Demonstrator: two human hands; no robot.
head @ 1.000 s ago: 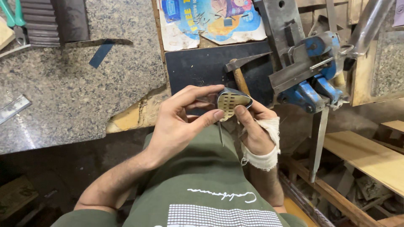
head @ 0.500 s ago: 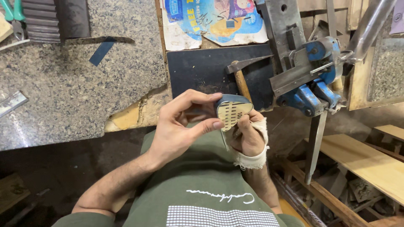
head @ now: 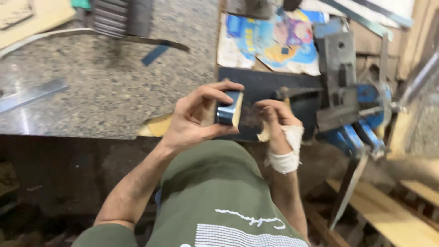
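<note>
My left hand (head: 196,116) grips a small flat piece (head: 228,109) between thumb and fingers in front of my chest. The piece is turned edge-on and shows a shiny bluish face and a tan edge. My right hand (head: 274,120), with a white bandage (head: 286,148) around the wrist, curls its fingers against the dark right side of the same piece. Motion blur hides the exact contact. Both hands hover over the near edge of a black mat (head: 265,84).
A speckled stone worktop (head: 100,87) lies to the left, with a metal ruler (head: 32,93) and a blue strip (head: 154,54) on it. A blue bench vise (head: 356,110) stands at the right, a hammer head (head: 297,91) beside it. Colourful paper (head: 274,41) lies behind. Wooden planks (head: 402,210) sit at the lower right.
The piece has been turned from showing its perforated tan face to edge-on. Both hands have shifted slightly up and left in view, and the view has swung.
</note>
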